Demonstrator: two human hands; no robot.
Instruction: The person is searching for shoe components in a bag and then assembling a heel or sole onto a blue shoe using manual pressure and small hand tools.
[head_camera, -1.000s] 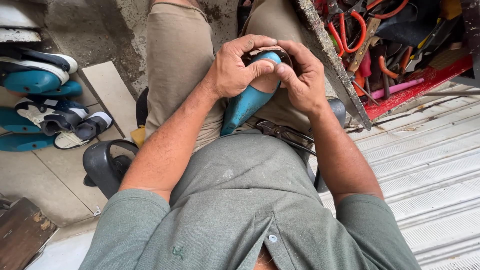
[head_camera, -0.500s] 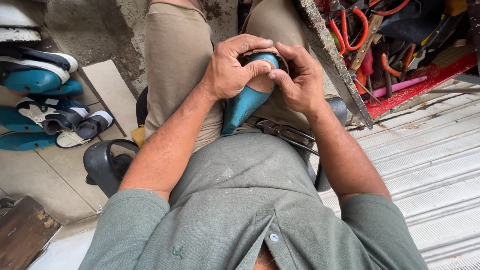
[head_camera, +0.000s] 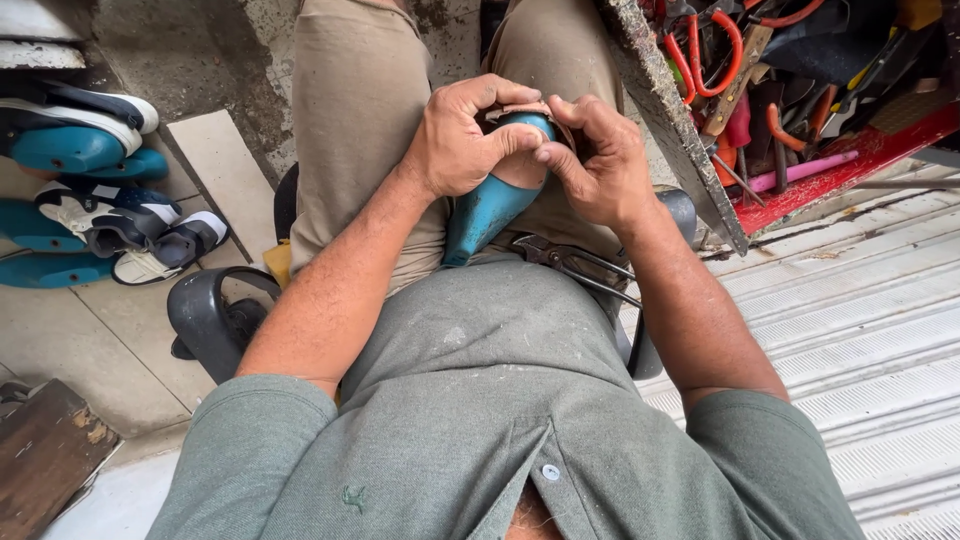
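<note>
I sit looking down at my lap. A teal shoe last (head_camera: 488, 212) with a tan piece of leather over its top stands between my thighs. My left hand (head_camera: 458, 140) grips the top of the last from the left, thumb pressed on the leather. My right hand (head_camera: 598, 160) holds it from the right, fingertips pinching the leather edge against the last. Metal pincers (head_camera: 565, 260) lie on my lap just below the hands.
A red tool tray (head_camera: 830, 175) with orange-handled pliers and other tools sits at the upper right behind a concrete slab (head_camera: 670, 110). Teal-soled shoes (head_camera: 75, 150) lie on the tiled floor at left. A black chair armrest (head_camera: 210, 315) curves by my left elbow. A ribbed metal shutter (head_camera: 860, 330) lies at right.
Both hands stayed on the last. The fingers of my right hand shifted slightly along the leather edge at the top.
</note>
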